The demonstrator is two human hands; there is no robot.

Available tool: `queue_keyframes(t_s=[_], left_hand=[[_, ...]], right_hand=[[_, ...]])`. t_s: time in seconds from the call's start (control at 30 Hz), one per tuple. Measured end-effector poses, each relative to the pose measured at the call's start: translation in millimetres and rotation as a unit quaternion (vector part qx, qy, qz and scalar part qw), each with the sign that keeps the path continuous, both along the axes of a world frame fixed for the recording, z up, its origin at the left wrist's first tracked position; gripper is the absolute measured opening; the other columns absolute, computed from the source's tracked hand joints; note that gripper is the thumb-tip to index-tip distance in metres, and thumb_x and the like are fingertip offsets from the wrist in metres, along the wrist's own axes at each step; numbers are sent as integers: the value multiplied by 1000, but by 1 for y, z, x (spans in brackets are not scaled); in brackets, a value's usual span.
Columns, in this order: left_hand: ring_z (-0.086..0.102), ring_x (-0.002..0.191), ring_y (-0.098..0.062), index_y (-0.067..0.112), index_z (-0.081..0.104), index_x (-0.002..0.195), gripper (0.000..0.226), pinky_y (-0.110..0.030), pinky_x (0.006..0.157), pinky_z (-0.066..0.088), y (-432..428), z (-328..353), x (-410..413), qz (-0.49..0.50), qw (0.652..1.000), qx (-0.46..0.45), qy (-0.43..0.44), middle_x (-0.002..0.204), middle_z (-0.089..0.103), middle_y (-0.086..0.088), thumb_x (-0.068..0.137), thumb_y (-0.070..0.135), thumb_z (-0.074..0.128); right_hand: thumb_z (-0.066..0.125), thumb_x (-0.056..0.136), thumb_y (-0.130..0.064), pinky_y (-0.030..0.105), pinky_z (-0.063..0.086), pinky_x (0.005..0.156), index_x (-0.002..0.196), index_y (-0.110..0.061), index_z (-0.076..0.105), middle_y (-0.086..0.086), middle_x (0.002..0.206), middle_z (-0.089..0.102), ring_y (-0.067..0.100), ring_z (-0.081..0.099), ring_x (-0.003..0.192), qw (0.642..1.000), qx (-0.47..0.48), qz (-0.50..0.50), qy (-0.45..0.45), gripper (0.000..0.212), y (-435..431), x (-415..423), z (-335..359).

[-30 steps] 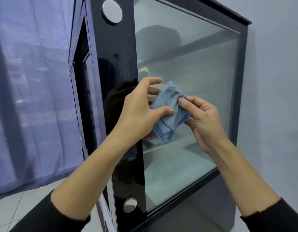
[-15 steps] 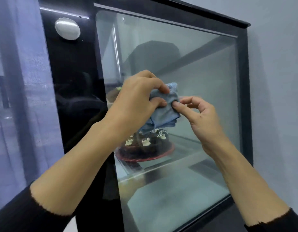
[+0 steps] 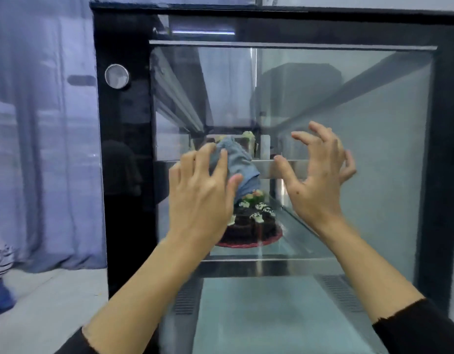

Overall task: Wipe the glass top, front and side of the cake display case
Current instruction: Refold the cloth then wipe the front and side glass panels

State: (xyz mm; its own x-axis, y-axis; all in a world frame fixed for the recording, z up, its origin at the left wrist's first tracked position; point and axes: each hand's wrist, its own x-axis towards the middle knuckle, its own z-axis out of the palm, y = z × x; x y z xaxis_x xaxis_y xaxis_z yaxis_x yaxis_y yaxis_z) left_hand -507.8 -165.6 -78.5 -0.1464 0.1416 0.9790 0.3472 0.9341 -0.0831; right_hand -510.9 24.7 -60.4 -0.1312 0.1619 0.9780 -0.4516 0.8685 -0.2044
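Observation:
The cake display case (image 3: 124,175) has a black frame and a big glass side pane (image 3: 374,175) that fills the view straight ahead. My left hand (image 3: 200,195) holds a bunched light-blue cloth (image 3: 238,167) against the middle of the pane. My right hand (image 3: 320,177) hovers just to the right of the cloth, fingers spread and curled, holding nothing. Behind the glass, a dark chocolate cake (image 3: 254,226) with white decorations sits on a red board on a shelf, partly hidden by my left hand.
A round silver disc (image 3: 116,76) is set in the left black frame strip. Pale curtains (image 3: 42,136) hang at the left, with a light floor (image 3: 49,302) below. A grey wall runs past the case's right edge. Vent slots lie on the case floor inside.
The view has swung round to face the pane squarely. My right hand has let go of the cloth and opened; my left hand keeps the cloth, now pressed at the glass.

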Motion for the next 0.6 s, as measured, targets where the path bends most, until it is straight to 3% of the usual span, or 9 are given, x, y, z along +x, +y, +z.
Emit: queue_keyframes(t_s=[0.1, 0.2, 0.33, 0.47, 0.6], left_hand=[[29, 143, -37, -4, 34, 146, 72, -48, 115, 26, 26, -24, -3, 16, 996, 12, -82, 155, 31, -24, 100, 50, 31], [11, 149, -40, -9, 18, 149, 69, -52, 118, 17, 35, -32, -19, 11, 995, 17, -96, 158, 13, -29, 102, 40, 30], [15, 147, -41, -9, 20, 149, 57, -52, 119, 16, 27, -23, -31, -1, 999, -14, -44, 157, 17, -30, 103, 22, 33], [18, 147, -39, -8, 22, 148, 57, -47, 121, 8, -14, 58, -44, 12, 1000, -19, 16, 155, 21, -29, 95, -2, 43], [4, 150, -35, -1, 13, 152, 58, -41, 121, -5, -35, 125, -57, -32, 999, 16, 34, 160, 11, -24, 98, 1, 34]], right_hand=[[54, 92, -47, 56, 6, 114, 136, -28, 45, -2, 153, 34, 19, 20, 147, 996, 38, -80, -4, 49, 34, -6, -5], [46, 94, -48, 59, 8, 114, 144, -26, 37, 1, 156, 31, 22, 20, 148, 990, 70, -121, -20, 55, 55, -14, -16], [44, 94, -47, 57, 6, 116, 146, -26, 37, 0, 158, 28, 21, 20, 148, 989, 86, -117, -20, 57, 58, -21, -25], [48, 93, -43, 55, 5, 116, 143, -27, 40, 0, 157, 31, 19, 19, 148, 995, 52, -80, 9, 53, 75, -13, -14], [40, 95, -47, 55, 8, 117, 143, -23, 42, 2, 157, 31, 19, 17, 149, 996, -6, -90, 15, 54, 122, -5, 2]])
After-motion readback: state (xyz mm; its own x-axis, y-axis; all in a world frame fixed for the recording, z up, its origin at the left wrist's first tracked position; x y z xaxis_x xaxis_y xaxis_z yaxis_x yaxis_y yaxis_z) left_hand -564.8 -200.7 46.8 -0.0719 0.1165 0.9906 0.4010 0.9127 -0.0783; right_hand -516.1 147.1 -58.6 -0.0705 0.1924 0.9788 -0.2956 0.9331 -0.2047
